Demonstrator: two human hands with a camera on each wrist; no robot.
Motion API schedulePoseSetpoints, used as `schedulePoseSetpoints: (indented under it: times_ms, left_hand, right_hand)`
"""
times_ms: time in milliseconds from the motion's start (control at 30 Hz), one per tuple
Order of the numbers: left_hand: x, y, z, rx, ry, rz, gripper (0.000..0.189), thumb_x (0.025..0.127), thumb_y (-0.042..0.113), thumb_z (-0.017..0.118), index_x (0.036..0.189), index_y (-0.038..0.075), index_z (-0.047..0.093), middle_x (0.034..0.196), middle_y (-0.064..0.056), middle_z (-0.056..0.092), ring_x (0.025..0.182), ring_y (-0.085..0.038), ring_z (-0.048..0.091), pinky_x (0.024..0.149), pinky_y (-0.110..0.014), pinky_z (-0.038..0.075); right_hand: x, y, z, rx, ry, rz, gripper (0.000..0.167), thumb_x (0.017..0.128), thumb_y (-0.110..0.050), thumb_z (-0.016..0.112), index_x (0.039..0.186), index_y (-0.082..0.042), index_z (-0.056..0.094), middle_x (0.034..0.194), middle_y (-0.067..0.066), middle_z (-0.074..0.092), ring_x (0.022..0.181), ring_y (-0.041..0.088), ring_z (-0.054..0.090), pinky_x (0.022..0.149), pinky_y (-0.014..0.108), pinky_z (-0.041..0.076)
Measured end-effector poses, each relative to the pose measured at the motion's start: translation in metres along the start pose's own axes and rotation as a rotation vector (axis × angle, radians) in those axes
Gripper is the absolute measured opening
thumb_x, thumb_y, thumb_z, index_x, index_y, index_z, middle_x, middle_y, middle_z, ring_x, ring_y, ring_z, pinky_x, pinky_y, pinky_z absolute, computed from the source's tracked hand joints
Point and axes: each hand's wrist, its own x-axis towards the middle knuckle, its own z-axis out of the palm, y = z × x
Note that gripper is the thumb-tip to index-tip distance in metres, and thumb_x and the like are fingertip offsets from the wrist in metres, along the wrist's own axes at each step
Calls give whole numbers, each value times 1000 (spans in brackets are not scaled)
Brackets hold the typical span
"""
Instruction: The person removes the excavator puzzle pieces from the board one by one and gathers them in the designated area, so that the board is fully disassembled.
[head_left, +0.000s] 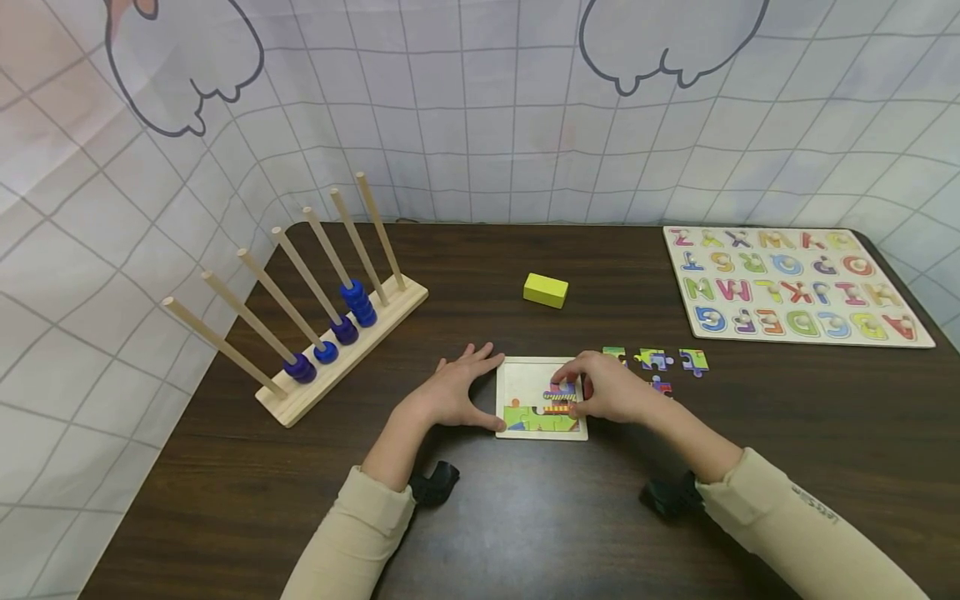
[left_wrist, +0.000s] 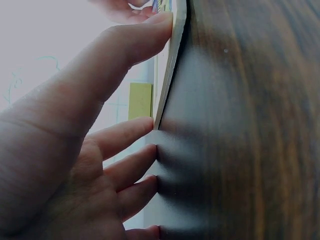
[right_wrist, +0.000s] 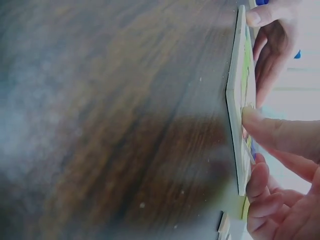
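From the head view, you have the puzzle tray (head_left: pixel 525 379) flat on the table (head_left: pixel 487 533), between your two hands. Your left hand (head_left: pixel 453 396) is spread with its fingers extended, thumb on the tray's near-left corner. Your right hand (head_left: pixel 615 387) reaches over the tray's right side, thumb and fingers pinching a puzzle piece (head_left: pixel 562 392) with purple on it. Green pieces (head_left: pixel 540 421) line the tray's near edge; the tray's upper left shows its pale surface. Loose pieces (head_left: pixel 654 359) lie just right of the tray, some partly hidden by your right hand. Beyond the tray is a yellow block (head_left: pixel 545 290); farther off, to the tray's far right, is an alphabet board (head_left: pixel 795 337). Well left of the tray stands a wooden peg stand (head_left: pixel 386 317) carrying blue rings (head_left: pixel 358 303).

In your left wrist view, your left thumb presses on the tray's edge and the index fingertip meets its corner, while the other fingertips rest on the table beside it. The yellow block shows past the tray.

In your right wrist view, your right thumb is low over the tray's edge, with the puzzle piece tilted between it and your curled fingers; your left thumb touches the tray's opposite end.
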Motion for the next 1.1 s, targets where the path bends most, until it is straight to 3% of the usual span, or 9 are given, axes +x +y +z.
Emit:
schedulePoseSetpoints:
  times_ms: [500,733,1100]
  left_hand:
    - [1,0,1,8,-7,0,93,66,40,80,143,19,32,151,-1,16,139,-22,6,107,-53,5]
    - [1,0,1,9,-10,-7,93,67,40,80,144,20,31,151,-1,16,139,-22,6,107,-53,5]
    - [0,0,0,10,-14,-14,93,67,40,80,144,20,31,151,-1,15,139,-22,5,108,-53,4]
  right_hand:
    - [3,-1,-4,16,-11,28,34,70,-10,79,102,-5,70,75,2,54,65,15,46,56,26,38]
    - [3,-2,-6,-6,0,-2,32,70,-10,79,100,-5,71,83,3,57,72,17,48,62,26,43]
    - [3,1,-3,5,41,-27,32,67,-12,81,97,-6,72,77,-1,57,69,15,48,59,25,44]
